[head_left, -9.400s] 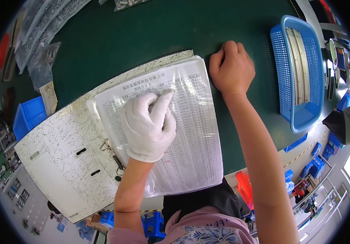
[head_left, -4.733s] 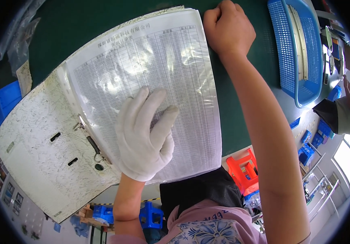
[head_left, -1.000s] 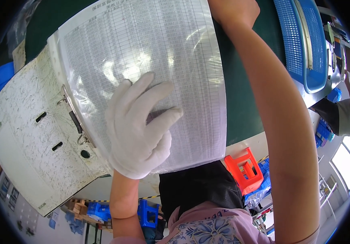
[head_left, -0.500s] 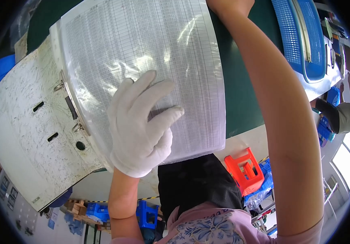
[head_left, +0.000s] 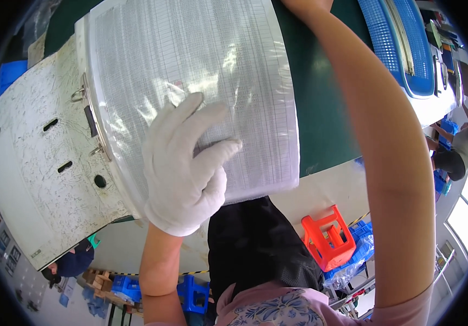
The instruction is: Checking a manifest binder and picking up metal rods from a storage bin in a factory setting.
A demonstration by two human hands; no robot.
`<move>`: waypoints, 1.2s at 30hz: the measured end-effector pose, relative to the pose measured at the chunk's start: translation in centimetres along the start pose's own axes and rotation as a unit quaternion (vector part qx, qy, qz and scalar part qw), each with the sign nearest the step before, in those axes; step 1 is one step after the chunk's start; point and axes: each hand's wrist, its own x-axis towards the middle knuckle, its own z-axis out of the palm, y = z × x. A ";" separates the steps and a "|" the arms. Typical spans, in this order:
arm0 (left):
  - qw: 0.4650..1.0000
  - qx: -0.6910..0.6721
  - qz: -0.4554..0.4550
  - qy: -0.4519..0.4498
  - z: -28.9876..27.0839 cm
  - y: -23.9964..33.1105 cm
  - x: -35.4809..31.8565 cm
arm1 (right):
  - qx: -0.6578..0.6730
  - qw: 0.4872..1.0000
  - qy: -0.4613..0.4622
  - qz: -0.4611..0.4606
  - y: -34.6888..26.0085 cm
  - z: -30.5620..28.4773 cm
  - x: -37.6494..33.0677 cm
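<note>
An open ring binder (head_left: pixel 33 163) with a worn white cover lies on the green table top. Plastic sleeves hold its printed sheets (head_left: pixel 234 130), covered in fine tables, and light glints off them. My left hand (head_left: pixel 182 168), in a white glove, rests on the sleeved page with its fingers spread and nothing gripped. Two metal rings (head_left: pixel 97 149) of the binder show to the left of that hand. My right hand (head_left: pixel 311 5), bare, is at the top edge beyond the sheets' right side. Its fingers are cut off by the frame.
At the far right stands a blue mesh basket (head_left: pixel 423 65) with thin papers or folders in it. Below the table edge are an orange stool (head_left: pixel 329 239) and a blue stool (head_left: pixel 193 293). Other people (head_left: pixel 454 157) are in the background at right and lower left.
The whole view has shifted slightly, and the binder sits a little higher in it. My left hand stays on the page. Another person has come into sight at the lower left.
</note>
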 end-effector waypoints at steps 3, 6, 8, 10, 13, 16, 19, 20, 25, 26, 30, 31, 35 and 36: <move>0.998 -0.041 -0.040 -0.006 0.2 1.2 0.8 | 0.011 0.997 -0.021 -0.071 2.5 -1.8 -0.4; 0.997 -0.012 -0.067 -0.021 -0.6 1.3 0.0 | 0.071 0.984 -0.027 -0.162 2.9 -1.2 -3.7; 0.997 -0.033 -0.069 -0.013 -0.5 1.4 -0.3 | 0.074 0.975 -0.072 -0.196 2.6 -3.0 -5.8; 0.996 -0.040 -0.075 -0.017 -0.4 1.7 -0.4 | 0.100 0.973 -0.084 -0.190 3.0 -3.3 -6.5; 0.995 -0.054 -0.078 -0.022 -0.4 2.4 -0.4 | 0.193 0.962 -0.119 -0.153 3.7 -3.5 -6.5; 0.996 -0.052 -0.075 -0.017 -0.2 2.1 -1.1 | 0.371 0.905 -0.206 0.013 0.7 -4.8 -7.3; 0.997 -0.048 -0.066 -0.017 -0.3 2.1 -1.1 | 0.253 0.933 -0.189 -0.172 -0.4 -5.7 -8.1; 0.997 -0.047 -0.064 -0.023 -0.4 2.2 -1.1 | 0.218 0.938 -0.196 -0.184 -0.6 -5.8 -8.3; 0.998 -0.041 -0.040 -0.013 -0.2 2.2 -1.3 | 0.170 0.953 -0.215 -0.130 -0.6 -5.3 -8.6; 0.999 -0.028 -0.017 -0.002 -0.1 2.1 -1.4 | 0.173 0.952 -0.223 -0.118 -0.6 -5.2 -8.7; 0.995 -0.067 -0.068 -0.029 -0.4 2.8 -1.6 | 0.223 0.945 -0.189 -0.145 0.4 -4.3 -9.2; 0.995 -0.067 -0.065 -0.030 -0.4 2.9 -1.7 | 0.237 0.945 -0.174 -0.146 0.5 -4.0 -9.4; 0.995 -0.068 -0.063 -0.035 -0.6 3.0 -2.0 | 0.257 0.943 -0.150 -0.152 0.3 -3.9 -9.5; 0.995 -0.067 -0.064 -0.035 -0.6 3.0 -2.1 | 0.257 0.942 -0.151 -0.152 0.2 -3.9 -9.5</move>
